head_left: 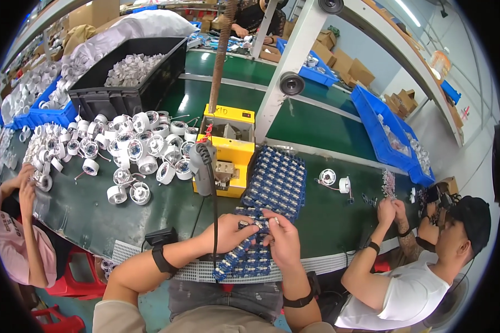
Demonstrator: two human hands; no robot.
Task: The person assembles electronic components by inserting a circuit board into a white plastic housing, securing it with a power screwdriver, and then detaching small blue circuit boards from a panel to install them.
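Note:
Close to the table's near edge, my left hand [233, 234] is closed on a blue circuit board panel [256, 260] with rows of small metal parts. My right hand [284, 240] pinches the panel's upper right corner, thumb and forefinger together near a small pale part. The panel slants toward me, and fingers cover some of it. Just beyond lies a stack of similar blue circuit boards [278, 180]. Left of that stack stands a yellow metal box [233, 155], with a grey-handled tool [204, 166] in front of it, its black cord hanging past my left hand.
White round motor-like parts [136, 147] with wires are heaped at left, before a black crate [128, 77]. Blue bins [380, 130] stand far right. A metal post [286, 83] rises behind the box. Co-workers sit on both sides; the right one [397, 277] handles thin wires.

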